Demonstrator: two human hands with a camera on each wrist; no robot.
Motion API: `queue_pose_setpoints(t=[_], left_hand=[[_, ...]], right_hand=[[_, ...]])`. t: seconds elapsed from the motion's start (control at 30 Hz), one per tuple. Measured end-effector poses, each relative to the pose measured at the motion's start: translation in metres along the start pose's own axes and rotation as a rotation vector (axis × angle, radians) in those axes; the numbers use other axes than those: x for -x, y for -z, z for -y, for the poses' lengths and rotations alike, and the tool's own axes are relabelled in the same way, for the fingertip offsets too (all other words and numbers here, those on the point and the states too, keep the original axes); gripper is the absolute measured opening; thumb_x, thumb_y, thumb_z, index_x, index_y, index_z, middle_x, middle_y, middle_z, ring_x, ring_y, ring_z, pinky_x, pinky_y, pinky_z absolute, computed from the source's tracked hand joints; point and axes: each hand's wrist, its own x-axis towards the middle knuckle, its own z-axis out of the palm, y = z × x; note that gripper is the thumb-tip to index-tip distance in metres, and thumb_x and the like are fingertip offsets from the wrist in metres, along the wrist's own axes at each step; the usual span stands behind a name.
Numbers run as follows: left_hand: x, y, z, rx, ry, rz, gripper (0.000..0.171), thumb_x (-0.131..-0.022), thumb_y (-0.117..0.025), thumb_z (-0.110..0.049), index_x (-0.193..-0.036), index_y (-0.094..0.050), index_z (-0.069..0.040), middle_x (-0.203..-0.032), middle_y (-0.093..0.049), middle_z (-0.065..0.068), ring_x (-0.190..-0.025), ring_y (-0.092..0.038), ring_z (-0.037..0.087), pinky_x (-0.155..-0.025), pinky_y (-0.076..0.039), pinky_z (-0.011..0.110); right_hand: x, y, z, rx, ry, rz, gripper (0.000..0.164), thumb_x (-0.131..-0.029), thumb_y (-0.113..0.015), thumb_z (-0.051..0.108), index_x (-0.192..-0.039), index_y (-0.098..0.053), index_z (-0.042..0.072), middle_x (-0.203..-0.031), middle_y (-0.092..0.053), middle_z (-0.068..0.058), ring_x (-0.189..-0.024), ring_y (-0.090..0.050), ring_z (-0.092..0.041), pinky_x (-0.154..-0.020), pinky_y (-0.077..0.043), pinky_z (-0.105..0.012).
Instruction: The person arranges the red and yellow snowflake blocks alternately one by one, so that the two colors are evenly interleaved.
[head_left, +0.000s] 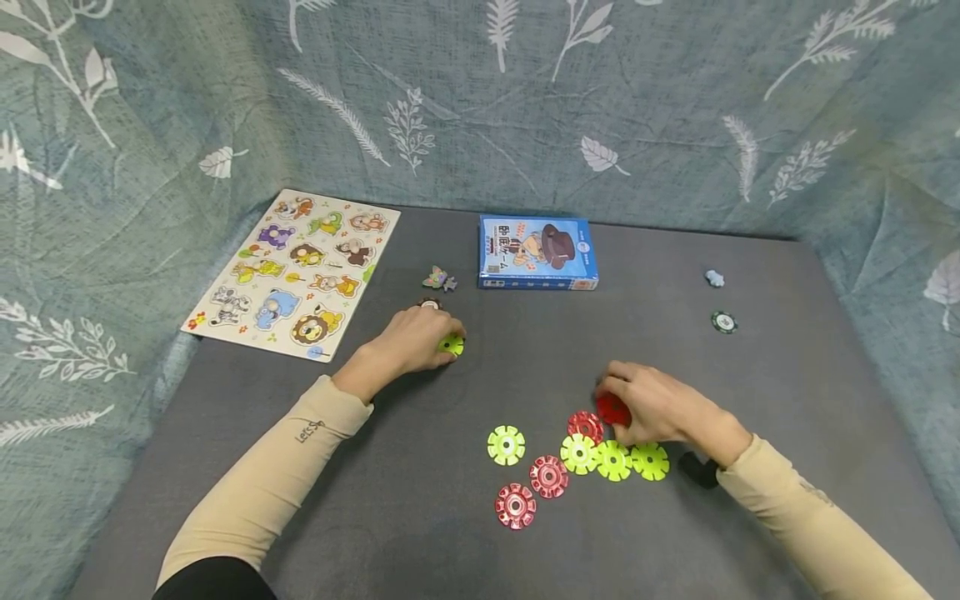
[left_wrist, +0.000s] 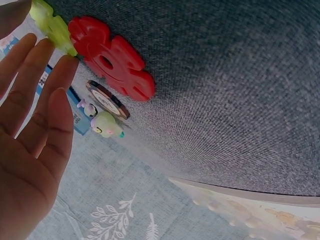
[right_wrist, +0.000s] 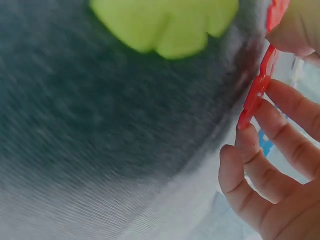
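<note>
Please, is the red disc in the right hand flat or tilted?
Tilted: the right wrist view shows the red disc almost edge-on, while the yellow-green disc shows its face.

Red discs look like hard, shiny plastic with bright highlights. The yellow-green discs seem like smooth plastic too, just kinda flatter in finish. Tabletop looks like matt cloth, pretty rough weave up close. Curtain is cloth as well, dull and textured. Box seems like smooth printed card, puzzle board looks like wood, sleeves are matt fabric.
</note>
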Motion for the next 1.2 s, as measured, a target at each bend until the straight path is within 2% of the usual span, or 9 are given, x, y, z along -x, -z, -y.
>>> queue_pose_setpoints(t=[0.2,0.47,0.63,0.8,1.03,1.2], left_hand=[[0.000,0.000,0.000,-0.001,0.003,-0.002,0.029,-0.080,-0.077,-0.024,-0.108,-0.073,-0.016,-0.097,-0.073,0.004,-0.081,-0.059,0.021,-0.066,-0.051,0.042],[0.001,0.000,-0.001,-0.018,-0.006,-0.022,0.029,-0.079,-0.077,-0.023,-0.107,-0.073,-0.016,-0.096,-0.073,0.003,-0.081,-0.060,0.022,-0.069,-0.052,0.043],[0.001,0.000,-0.001,-0.033,-0.014,-0.039,0.030,-0.078,-0.078,-0.024,-0.106,-0.072,-0.015,-0.093,-0.073,0.002,-0.079,-0.060,0.022,-0.069,-0.051,0.043],[0.002,-0.001,-0.002,-0.028,0.017,-0.041,0.034,-0.078,-0.079,-0.026,-0.108,-0.068,-0.014,-0.091,-0.072,0.003,-0.080,-0.060,0.022,-0.068,-0.051,0.043],[0.002,-0.002,-0.001,-0.010,0.046,-0.045,0.036,-0.076,-0.081,-0.031,-0.096,-0.056,-0.014,-0.077,-0.062,0.004,-0.070,-0.054,0.021,-0.059,-0.048,0.040],[0.003,-0.001,-0.001,-0.001,0.046,-0.049,0.038,-0.076,-0.081,-0.031,-0.095,-0.052,-0.014,-0.073,-0.058,0.002,-0.066,-0.053,0.020,-0.057,-0.047,0.039]], right_hand=[[-0.011,0.010,-0.002,0.010,-0.009,0.000,0.037,-0.063,-0.077,0.021,-0.096,-0.068,0.010,-0.096,-0.059,-0.003,-0.078,-0.057,-0.011,-0.064,-0.051,-0.023],[-0.039,0.017,-0.002,-0.026,-0.052,0.014,0.037,-0.064,-0.077,0.022,-0.099,-0.069,0.011,-0.100,-0.060,-0.004,-0.079,-0.057,-0.012,-0.065,-0.051,-0.024],[-0.064,0.019,-0.004,-0.040,-0.076,0.030,0.040,-0.067,-0.077,0.023,-0.104,-0.070,0.009,-0.103,-0.060,-0.007,-0.081,-0.058,-0.015,-0.067,-0.051,-0.026],[-0.091,0.020,-0.003,-0.069,-0.095,0.047,0.046,-0.069,-0.078,0.023,-0.111,-0.068,0.008,-0.102,-0.062,-0.007,-0.085,-0.059,-0.017,-0.071,-0.053,-0.028],[-0.133,0.014,0.006,-0.126,-0.100,0.082,0.057,-0.072,-0.076,0.024,-0.124,-0.062,0.005,-0.112,-0.065,-0.009,-0.090,-0.060,-0.018,-0.076,-0.052,-0.031],[-0.155,0.007,0.016,-0.147,-0.089,0.107,0.062,-0.073,-0.076,0.025,-0.130,-0.057,0.006,-0.118,-0.064,-0.009,-0.093,-0.060,-0.018,-0.079,-0.051,-0.032]])
